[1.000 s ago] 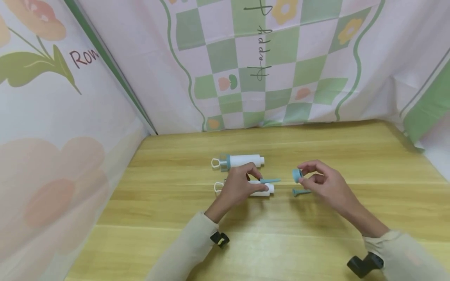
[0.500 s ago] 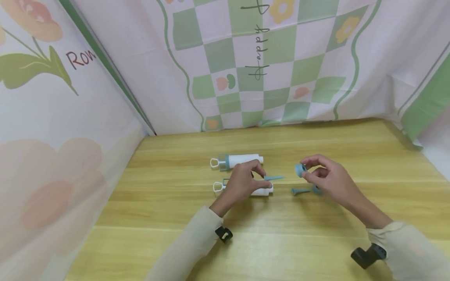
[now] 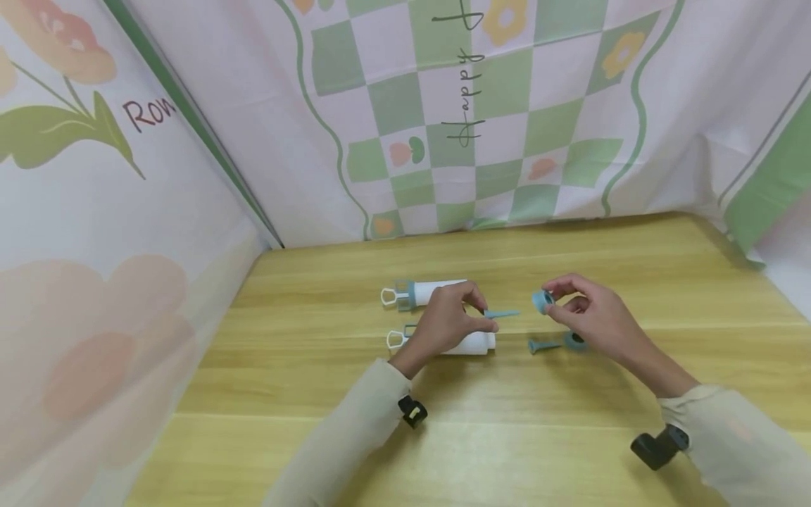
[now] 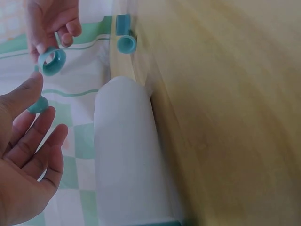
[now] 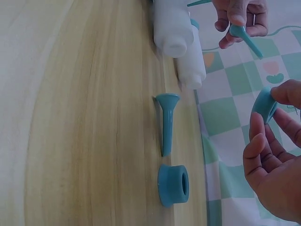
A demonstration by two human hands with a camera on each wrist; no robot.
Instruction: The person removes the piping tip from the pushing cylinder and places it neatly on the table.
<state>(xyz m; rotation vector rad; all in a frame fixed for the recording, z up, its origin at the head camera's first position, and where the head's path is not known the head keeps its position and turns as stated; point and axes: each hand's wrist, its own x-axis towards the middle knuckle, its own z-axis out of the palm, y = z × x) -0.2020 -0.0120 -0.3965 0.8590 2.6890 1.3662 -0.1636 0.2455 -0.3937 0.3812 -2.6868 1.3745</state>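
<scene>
My left hand (image 3: 446, 320) pinches a teal tapered nozzle (image 3: 503, 313) by its flared end, the thin tip pointing right. Facing it, my right hand (image 3: 592, 310) holds a teal ring-shaped cap (image 3: 541, 301) between thumb and fingers; its round hole shows in the left wrist view. A small gap separates nozzle tip and cap. Both are above the table. Beneath my left hand lies a white syringe-like tube (image 3: 472, 343) with a loop handle, partly covered by the hand. A similar tube (image 3: 437, 290) lies behind it.
A second teal nozzle (image 5: 167, 125) lies on the wooden table (image 3: 481, 436), with a second ring cap (image 5: 173, 184) beside its thin end. A patterned cloth (image 3: 443, 141) hangs behind the table, and another cloth (image 3: 95, 282) hangs along the left.
My left hand has moved right and a little farther back with the nozzle, nearer the cap. The right hand has risen slightly, and the cap on the table has come into view.
</scene>
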